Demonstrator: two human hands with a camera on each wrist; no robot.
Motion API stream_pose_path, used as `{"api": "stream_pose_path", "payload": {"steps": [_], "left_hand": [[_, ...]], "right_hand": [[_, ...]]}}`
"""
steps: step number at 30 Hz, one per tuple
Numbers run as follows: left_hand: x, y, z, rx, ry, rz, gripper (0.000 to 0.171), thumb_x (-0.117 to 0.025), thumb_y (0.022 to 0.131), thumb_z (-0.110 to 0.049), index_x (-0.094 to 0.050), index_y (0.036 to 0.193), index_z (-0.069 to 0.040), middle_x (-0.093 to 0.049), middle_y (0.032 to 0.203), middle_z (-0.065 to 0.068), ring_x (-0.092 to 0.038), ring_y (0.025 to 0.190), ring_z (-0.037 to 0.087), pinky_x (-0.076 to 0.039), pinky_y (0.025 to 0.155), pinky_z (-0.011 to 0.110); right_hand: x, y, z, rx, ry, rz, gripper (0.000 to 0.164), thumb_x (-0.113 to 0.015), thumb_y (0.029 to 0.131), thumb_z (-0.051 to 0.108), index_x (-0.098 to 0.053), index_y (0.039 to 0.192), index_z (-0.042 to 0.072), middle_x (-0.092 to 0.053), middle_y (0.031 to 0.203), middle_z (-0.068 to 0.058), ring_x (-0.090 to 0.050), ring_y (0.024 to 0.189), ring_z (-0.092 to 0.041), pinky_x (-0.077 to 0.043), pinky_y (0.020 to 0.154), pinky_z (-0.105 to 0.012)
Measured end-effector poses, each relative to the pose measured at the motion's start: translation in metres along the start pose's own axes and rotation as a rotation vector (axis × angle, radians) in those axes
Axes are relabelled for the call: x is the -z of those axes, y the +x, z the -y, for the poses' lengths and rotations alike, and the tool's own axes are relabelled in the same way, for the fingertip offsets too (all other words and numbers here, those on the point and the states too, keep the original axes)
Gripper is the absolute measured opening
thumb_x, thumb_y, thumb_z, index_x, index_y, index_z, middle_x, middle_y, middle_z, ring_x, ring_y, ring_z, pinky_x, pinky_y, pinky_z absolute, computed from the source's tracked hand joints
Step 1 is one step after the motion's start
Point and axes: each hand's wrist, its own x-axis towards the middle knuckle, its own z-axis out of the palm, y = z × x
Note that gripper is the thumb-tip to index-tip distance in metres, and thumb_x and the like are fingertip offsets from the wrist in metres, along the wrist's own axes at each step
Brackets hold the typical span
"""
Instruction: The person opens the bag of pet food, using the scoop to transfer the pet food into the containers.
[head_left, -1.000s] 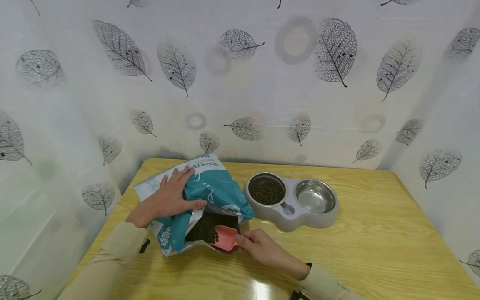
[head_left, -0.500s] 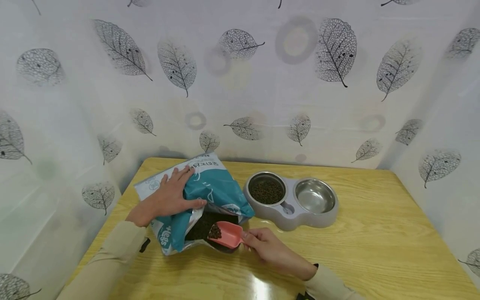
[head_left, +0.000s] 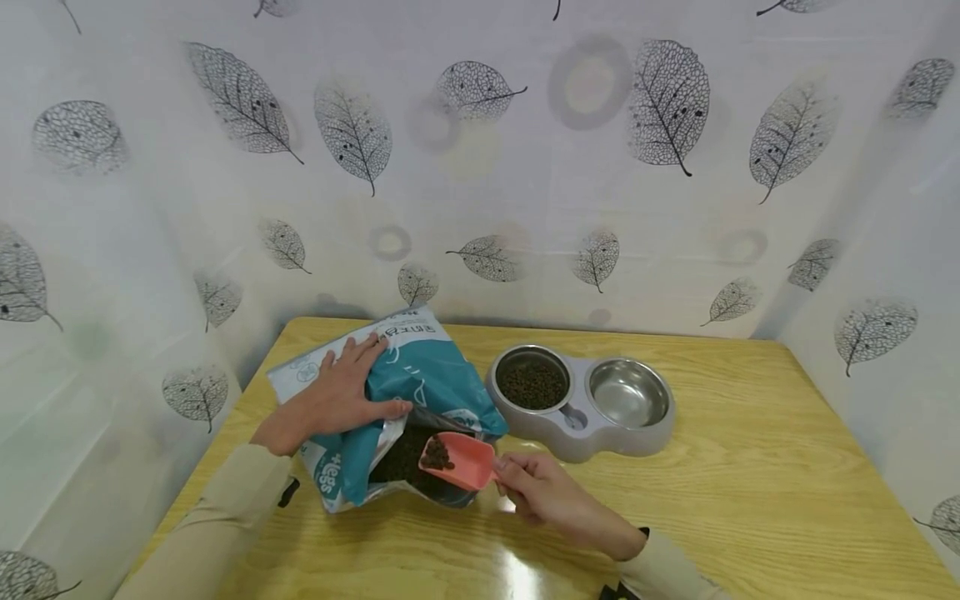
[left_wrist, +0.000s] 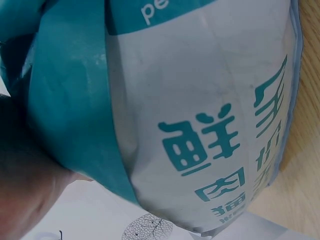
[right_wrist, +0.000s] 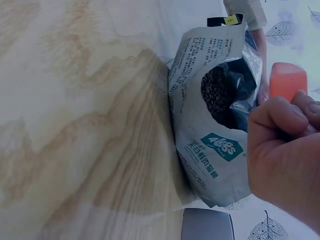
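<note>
Scoop (head_left: 474, 462) lifted from bag (head_left: 442, 379), kibble (head_left: 437, 455) aboard.
Right hand (head_left: 551, 496) grips it; portion apparently secured. Left hand (head_left: 339, 398), fingers spread, rests on bag near left edge of table (head_left: 750, 467).

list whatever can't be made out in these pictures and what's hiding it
Scoop: head view, right hand hides most of its handle.
Left hand: head view, its own back hides the palm.
Pellets in the bag: head view, bag walls hide how deep they go.
Small print: right wrist view, too small and blurred.
Grey shape: right wrist view, cut off by the bottom edge.
</note>
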Motion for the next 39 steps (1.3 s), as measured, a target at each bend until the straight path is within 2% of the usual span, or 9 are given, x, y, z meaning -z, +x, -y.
{"api": "stream_pose_path", "payload": {"steps": [8, 15, 18, 21, 25, 27, 32, 35, 39], "left_hand": [[0.000, -0.001, 0.000, -0.004, -0.011, -0.002, 0.110, -0.062, 0.088, -0.072, -0.017, 0.165, -0.007, -0.014, 0.171, 0.022, -0.003, 0.155, 0.056, -0.004, 0.120, 0.077], [0.000, -0.001, 0.000, 0.001, -0.008, 0.002, 0.111, -0.062, 0.088, -0.072, -0.017, 0.165, -0.007, -0.015, 0.171, 0.022, -0.004, 0.155, 0.056, -0.004, 0.120, 0.077], [0.000, -0.001, 0.000, 0.003, -0.008, 0.002, 0.111, -0.062, 0.088, -0.072, -0.017, 0.165, -0.007, -0.015, 0.171, 0.022, -0.004, 0.155, 0.056, -0.004, 0.120, 0.077], [0.000, -0.001, 0.000, -0.001, -0.012, 0.000, 0.111, -0.062, 0.088, -0.073, -0.017, 0.165, -0.007, -0.015, 0.171, 0.022, -0.004, 0.155, 0.056, -0.004, 0.120, 0.077], [0.000, -0.001, 0.001, -0.008, -0.015, -0.002, 0.110, -0.062, 0.088, -0.072, -0.017, 0.165, -0.008, -0.015, 0.171, 0.022, -0.003, 0.155, 0.056, -0.004, 0.119, 0.077], [-0.001, -0.001, 0.002, -0.010, -0.013, -0.005, 0.110, -0.062, 0.088, -0.072, -0.017, 0.165, -0.008, -0.015, 0.171, 0.022, -0.004, 0.155, 0.056, -0.004, 0.119, 0.078], [-0.001, 0.000, 0.002, -0.013, -0.011, -0.007, 0.109, -0.062, 0.088, -0.072, -0.017, 0.165, -0.008, -0.015, 0.171, 0.022, -0.004, 0.155, 0.056, -0.004, 0.119, 0.078], [-0.001, 0.000, 0.001, -0.013, -0.012, -0.005, 0.110, -0.062, 0.088, -0.072, -0.017, 0.165, -0.008, -0.015, 0.171, 0.022, -0.004, 0.155, 0.057, -0.005, 0.119, 0.078], [0.000, 0.000, 0.002, -0.008, -0.007, -0.004, 0.110, -0.062, 0.088, -0.073, -0.017, 0.165, -0.008, -0.014, 0.171, 0.021, -0.003, 0.155, 0.056, -0.004, 0.119, 0.078]], "right_hand": [[0.003, -0.003, 0.004, 0.212, 0.130, 0.072, 0.048, -0.038, 0.113, 0.026, -0.039, 0.086, -0.013, -0.029, 0.056, 0.009, -0.024, 0.044, -0.004, -0.018, 0.039, -0.023], [0.010, -0.004, 0.007, 0.195, 0.051, 0.014, 0.048, -0.040, 0.113, 0.025, -0.042, 0.087, -0.015, -0.033, 0.057, 0.009, -0.031, 0.047, -0.001, -0.021, 0.042, -0.021], [0.018, -0.004, 0.010, 0.178, -0.011, -0.061, 0.048, -0.042, 0.112, 0.025, -0.046, 0.090, -0.017, -0.036, 0.057, 0.010, -0.030, 0.047, 0.000, -0.023, 0.042, -0.020], [0.027, -0.003, 0.015, 0.210, -0.110, -0.150, 0.043, -0.045, 0.111, 0.019, -0.053, 0.092, -0.019, -0.037, 0.054, 0.012, -0.030, 0.045, 0.002, -0.025, 0.041, -0.017], [0.040, 0.000, 0.022, 0.266, -0.325, -0.335, 0.031, -0.053, 0.107, 0.011, -0.066, 0.094, -0.014, -0.037, 0.052, 0.012, -0.031, 0.044, 0.003, -0.027, 0.042, -0.016], [0.046, 0.002, 0.026, 0.245, -0.436, -0.456, 0.027, -0.059, 0.104, 0.013, -0.072, 0.093, -0.008, -0.039, 0.051, 0.010, -0.030, 0.047, 0.003, -0.027, 0.045, -0.017], [0.063, 0.006, 0.030, 0.127, -0.645, -0.695, 0.026, -0.067, 0.101, 0.023, -0.076, 0.089, 0.003, -0.065, 0.064, -0.005, -0.038, 0.054, 0.000, -0.032, 0.051, -0.020], [0.075, 0.009, 0.028, 0.101, -0.765, -0.758, 0.027, -0.067, 0.100, 0.027, -0.078, 0.090, 0.004, -0.069, 0.069, -0.006, -0.045, 0.056, -0.003, -0.036, 0.052, -0.021], [0.087, 0.012, 0.023, 0.156, -0.923, -0.795, 0.025, -0.069, 0.099, 0.025, -0.078, 0.085, 0.005, -0.062, 0.062, 0.002, -0.046, 0.056, -0.006, -0.036, 0.054, -0.022]]}}
